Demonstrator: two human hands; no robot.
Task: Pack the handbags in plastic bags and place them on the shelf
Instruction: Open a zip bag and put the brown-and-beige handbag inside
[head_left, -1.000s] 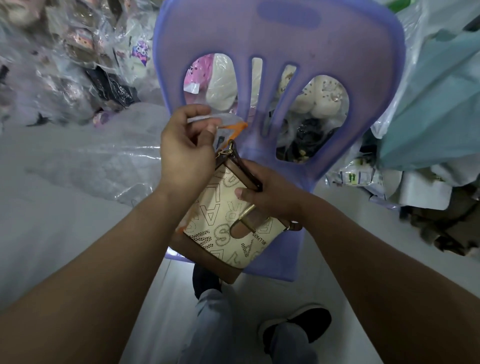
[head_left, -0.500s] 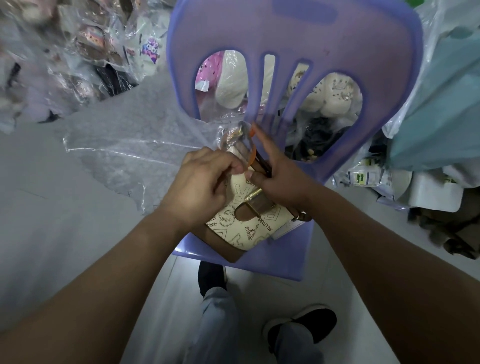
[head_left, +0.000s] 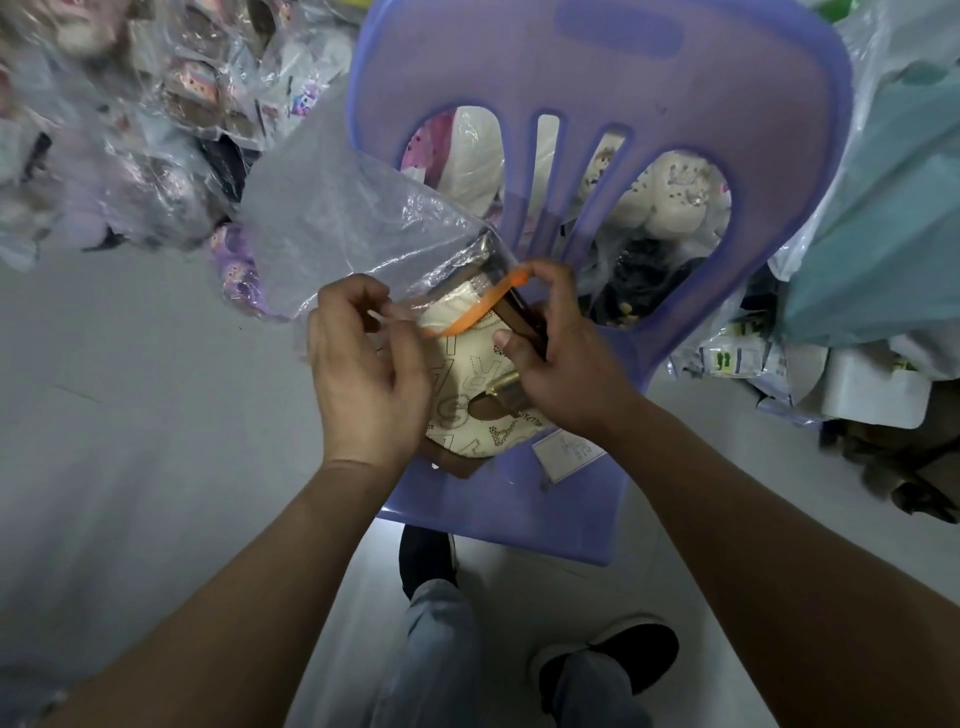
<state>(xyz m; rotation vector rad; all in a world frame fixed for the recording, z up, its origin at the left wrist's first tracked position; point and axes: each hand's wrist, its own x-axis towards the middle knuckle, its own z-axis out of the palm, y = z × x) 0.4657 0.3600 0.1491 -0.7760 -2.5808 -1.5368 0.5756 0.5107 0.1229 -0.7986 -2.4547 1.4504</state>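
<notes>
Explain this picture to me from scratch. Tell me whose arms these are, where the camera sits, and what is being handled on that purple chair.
No machine here: a person wears a wide-angle camera on the head, looking down past both bare arms to their own legs and shoes. The cream handbag with dotted letters rests on the seat of the purple plastic chair. The left hand pinches the edge of a clear plastic bag whose mouth is at the handbag's top. The right hand grips the handbag's dark top edge, with an orange band looped over its fingers. A white tag lies on the seat. Piles of wrapped goods sit behind.
</notes>
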